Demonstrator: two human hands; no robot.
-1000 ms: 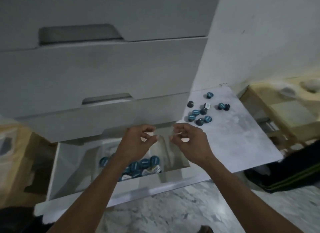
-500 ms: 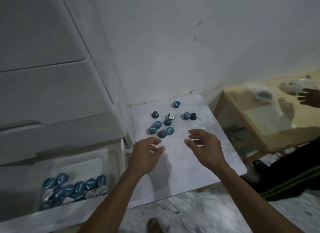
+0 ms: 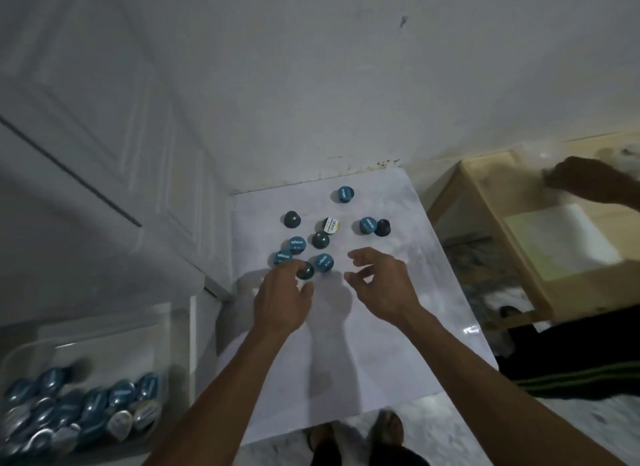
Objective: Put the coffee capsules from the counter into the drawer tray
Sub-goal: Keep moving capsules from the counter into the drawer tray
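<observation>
On a pale marble-look desk (image 3: 363, 344) against a white wall, nine small coffee capsules (image 3: 320, 239) lie scattered toward the far end. Some show teal foil lids with print, some sit dome up and dark, and one (image 3: 331, 224) has a white and yellow lid. Two at the right (image 3: 374, 226) touch each other; one (image 3: 344, 194) sits apart, nearest the wall.

Two bare hands reach in from below. The left hand (image 3: 282, 301) has loosely curled fingers at the nearest dark capsule (image 3: 305, 270); the fingertips seem to touch it, but no closed grip shows, and the contact is partly hidden. The right hand (image 3: 382, 285) hovers just right of the cluster, fingers (image 3: 356, 256) spread and bent, thumb apart, holding nothing.

At lower left, blurred, a clear tray (image 3: 20, 353) in an open white drawer (image 3: 192, 330) already holds a heap of capsules (image 3: 83, 410).

Judging by looks, each capsule is light, rigid and smooth: a small plastic cup with a thin foil lid and a narrow rim. It should pinch easily between thumb and fingertips across the sides or under the rim. The rounded dome may slip or roll if nudged, so a sideways grip is likely safer than pressing from above. The foil could dent or puncture under a fingernail. Several probably fit in one hand.

At the right, a wooden table (image 3: 446, 202) stands beside the desk, and another person's hand (image 3: 581, 179) rests on it.
</observation>
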